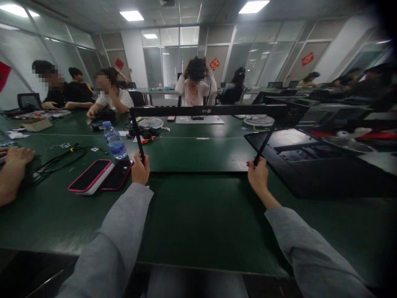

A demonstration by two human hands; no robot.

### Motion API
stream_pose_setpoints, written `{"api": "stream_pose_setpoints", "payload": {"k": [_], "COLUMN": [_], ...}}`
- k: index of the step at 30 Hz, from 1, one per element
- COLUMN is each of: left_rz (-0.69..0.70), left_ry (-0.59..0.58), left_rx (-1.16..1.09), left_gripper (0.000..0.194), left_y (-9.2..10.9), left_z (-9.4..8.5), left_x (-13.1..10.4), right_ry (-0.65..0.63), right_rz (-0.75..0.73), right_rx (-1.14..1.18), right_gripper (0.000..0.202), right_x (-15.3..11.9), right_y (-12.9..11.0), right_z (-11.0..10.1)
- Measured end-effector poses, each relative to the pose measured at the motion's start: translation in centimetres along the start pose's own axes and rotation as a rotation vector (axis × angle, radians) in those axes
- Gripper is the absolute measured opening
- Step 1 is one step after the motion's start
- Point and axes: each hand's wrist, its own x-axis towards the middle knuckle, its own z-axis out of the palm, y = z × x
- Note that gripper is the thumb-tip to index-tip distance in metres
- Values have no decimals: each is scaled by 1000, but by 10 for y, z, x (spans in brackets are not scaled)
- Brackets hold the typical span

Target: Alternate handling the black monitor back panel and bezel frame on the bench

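A thin black monitor bezel [242, 110] with an LG logo, upside down in my view, stands raised over the green table [198, 223]. My left hand [140, 169] is closed round its left side strip, low down. On the opposite strip, my right hand [258, 172] grips at about the same height. The middle of the frame is hollow, and the table and people show through it. To the right of my right hand lies a large black panel [297, 165], flat on the table.
Left of my left hand are a pink-edged white device [91, 176], a phone [116, 176] and a water bottle [114, 140]. Black cables [62, 163] lie farther left, near another person's hand [15, 165]. Across the table sit several people and small white fans [150, 123].
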Motion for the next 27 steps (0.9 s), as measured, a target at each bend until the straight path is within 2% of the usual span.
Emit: {"api": "stream_pose_setpoints", "payload": {"k": [12,27], "left_rz": [0,-8], "left_ry": [16,-85], "left_rx": [-9,104], "left_gripper": [41,46], "left_y": [-1,4], "left_z": [0,-3], "left_x": [0,0], "right_ry": [-4,-77], "right_rz": [9,-50], "right_rx": [15,-125], "right_gripper": [40,55], "right_x": [0,0], "right_y": [1,11], "right_z": [1,4]}}
